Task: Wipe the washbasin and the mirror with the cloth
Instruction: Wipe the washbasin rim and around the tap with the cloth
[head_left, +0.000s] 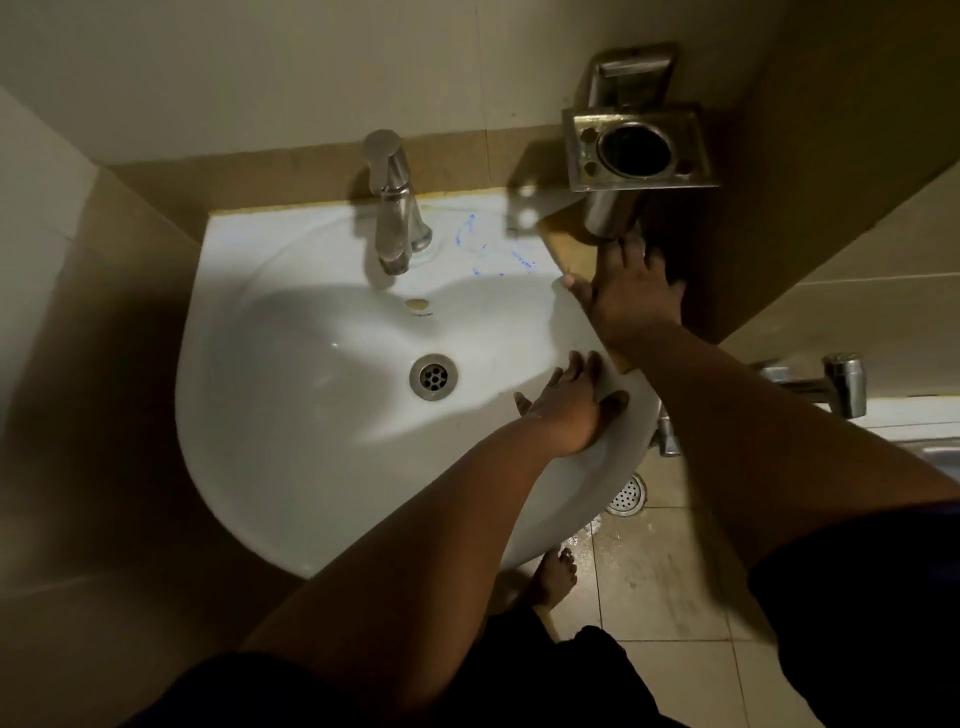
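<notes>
The white corner washbasin (291, 415) fills the middle of the view, with a steel drain (433, 376) at its bottom and blue scribbles (498, 249) on its back ledge. My left hand (571, 410) lies palm down on the basin's right rim, fingers spread, holding nothing. My right hand (631, 296) is further back, at the basin's right edge against the brown wall, just below a steel cup. Its fingers are apart and empty. No cloth and no mirror are in view.
A steel tap (395, 208) stands at the back of the basin. A steel tumbler holder (636, 148) juts from the wall above my right hand. A wall tap (826, 384) sticks out at the right. The wet tiled floor has a floor drain (628, 493), and my bare foot (556, 577).
</notes>
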